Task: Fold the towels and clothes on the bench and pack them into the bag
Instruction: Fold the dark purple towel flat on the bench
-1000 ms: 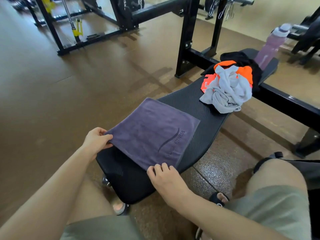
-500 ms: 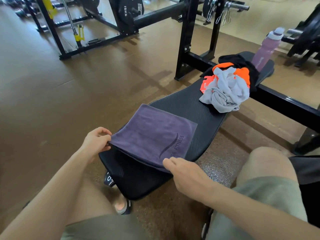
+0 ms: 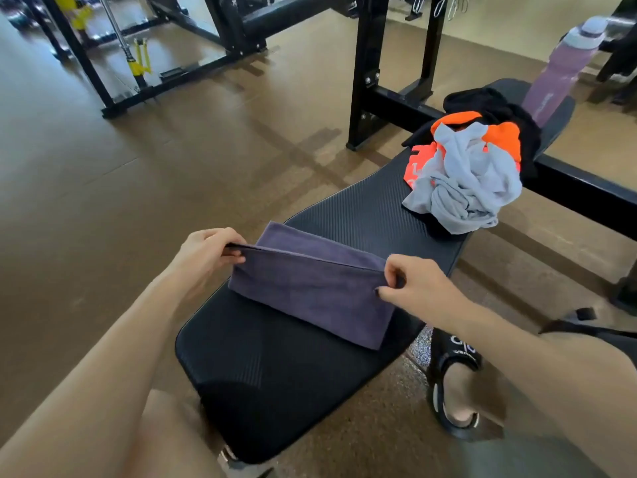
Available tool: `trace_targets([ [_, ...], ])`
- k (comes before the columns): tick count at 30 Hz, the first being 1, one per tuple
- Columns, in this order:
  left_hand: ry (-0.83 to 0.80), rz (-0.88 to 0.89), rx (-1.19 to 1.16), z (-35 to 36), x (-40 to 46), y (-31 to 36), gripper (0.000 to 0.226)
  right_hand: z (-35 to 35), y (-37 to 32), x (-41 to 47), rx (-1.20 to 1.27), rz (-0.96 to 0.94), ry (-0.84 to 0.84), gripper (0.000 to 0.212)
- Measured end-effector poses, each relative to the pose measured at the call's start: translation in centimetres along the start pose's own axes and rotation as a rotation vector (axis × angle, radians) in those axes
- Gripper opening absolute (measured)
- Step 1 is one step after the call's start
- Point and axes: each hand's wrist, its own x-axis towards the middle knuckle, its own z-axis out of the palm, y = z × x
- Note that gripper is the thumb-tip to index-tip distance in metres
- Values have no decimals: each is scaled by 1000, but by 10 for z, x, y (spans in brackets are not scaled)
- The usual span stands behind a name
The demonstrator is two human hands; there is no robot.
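A purple towel (image 3: 310, 291) lies on the black bench pad (image 3: 275, 381), its near half lifted and doubled back over the far half. My left hand (image 3: 206, 251) pinches the raised edge at its left corner. My right hand (image 3: 413, 288) pinches the same edge at the right corner. Farther along the bench sits a crumpled pile: a grey garment (image 3: 465, 188) on top, an orange one (image 3: 503, 136) under it, a black one (image 3: 489, 101) behind. No bag is in view.
A pink water bottle (image 3: 558, 70) stands on the far end of the bench. Black rack uprights (image 3: 368, 63) and a floor rail (image 3: 586, 194) run beside the bench. My sandalled right foot (image 3: 455, 391) rests on the floor beside the pad. Brown gym floor spreads to the left.
Both hands have lifted the towel's near edge off the pad and carried it away from me, folding the flat towel over itself. The printed logo is now hidden.
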Motion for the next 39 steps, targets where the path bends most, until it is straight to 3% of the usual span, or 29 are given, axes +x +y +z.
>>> trace_targets([
  [2,-83,4,36,4,16,0,17,-3,12,22,23,97,-66,26],
  [6,-97,21,339,17,39,-9,20,-5,29,58,76,225,-202,21],
  [16,-105,159,506,34,92,-12,16,-7,44,81,144,342,-344,12],
  [21,-135,222,576,34,95,-7,18,-9,38,83,34,352,-396,23],
  [28,-126,273,528,36,98,-9,19,-8,25,80,168,436,-244,17],
  [39,-11,261,562,62,110,-30,19,13,27,71,-26,368,-57,16],
])
